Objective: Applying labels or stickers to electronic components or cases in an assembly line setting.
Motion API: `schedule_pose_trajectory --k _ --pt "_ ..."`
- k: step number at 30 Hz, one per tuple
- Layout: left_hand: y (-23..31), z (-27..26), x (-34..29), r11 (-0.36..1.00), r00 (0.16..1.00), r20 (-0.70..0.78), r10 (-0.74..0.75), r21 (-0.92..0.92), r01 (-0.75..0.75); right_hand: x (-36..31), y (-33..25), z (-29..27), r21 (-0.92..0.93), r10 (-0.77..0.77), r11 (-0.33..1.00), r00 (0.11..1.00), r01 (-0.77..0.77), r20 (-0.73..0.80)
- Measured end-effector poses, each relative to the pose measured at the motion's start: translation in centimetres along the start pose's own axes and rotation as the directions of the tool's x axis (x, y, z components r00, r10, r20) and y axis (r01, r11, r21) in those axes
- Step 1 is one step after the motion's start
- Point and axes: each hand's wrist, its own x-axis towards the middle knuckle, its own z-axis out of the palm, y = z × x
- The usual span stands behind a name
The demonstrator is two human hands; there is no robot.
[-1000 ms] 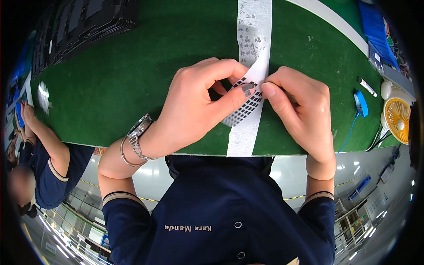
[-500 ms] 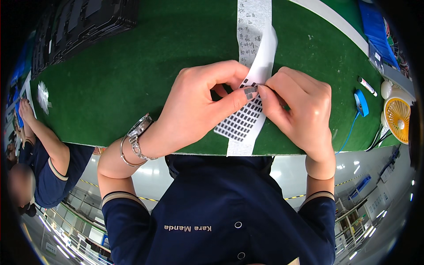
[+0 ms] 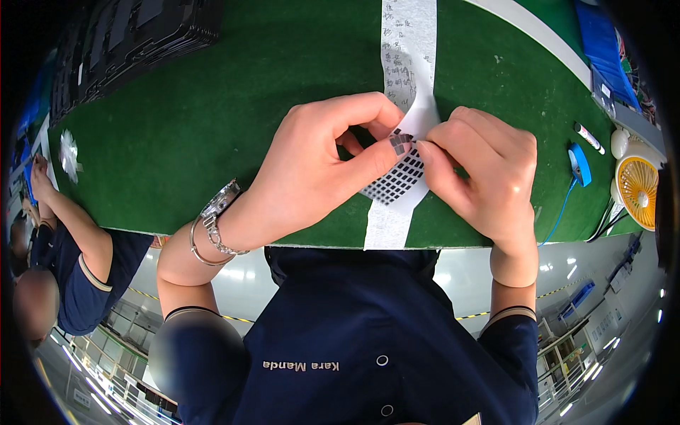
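Green tabletop (image 3: 177, 149) stands above shiny floor (image 3: 464, 283); left hand (image 3: 308, 152) grips a black-marked sheet (image 3: 398, 180); right hand (image 3: 489, 163) pinches closed against it.

black trays (image 3: 142, 42) stacked upper left, marker (image 3: 589, 139) near a blue band (image 3: 579, 165), yellow-and-white fan (image 3: 637, 185) at right

The wearer's left hand (image 3: 312, 163) and right hand (image 3: 489, 173) make two; there is one sheet (image 3: 397, 182), one strip (image 3: 386, 232), one watch (image 3: 221, 200), one bangle (image 3: 193, 241), one marker (image 3: 589, 139), one fan (image 3: 639, 191), one blue band (image 3: 579, 166) and two buttons (image 3: 382, 360).
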Motion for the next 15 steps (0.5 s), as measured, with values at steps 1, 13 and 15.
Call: schedule_pose_trajectory --k 1,13,15 --pt "0.0 0.1 0.0 1.0 1.0 -0.008 0.008 -0.003 -0.008 0.0 0.0 -0.1 0.056 0.03 0.998 0.999 -0.031 0.019" --pt "-0.1 -0.2 -0.1 0.998 0.996 0.084 -0.023 0.055 0.019 -0.3 0.0 -1.4 0.361 0.187 0.881 0.927 -0.305 0.326" --pt "-0.1 -0.1 -0.1 0.998 0.996 0.084 -0.024 0.065 0.019 -0.4 0.0 -1.2 0.362 0.175 0.885 0.929 -0.293 0.325"
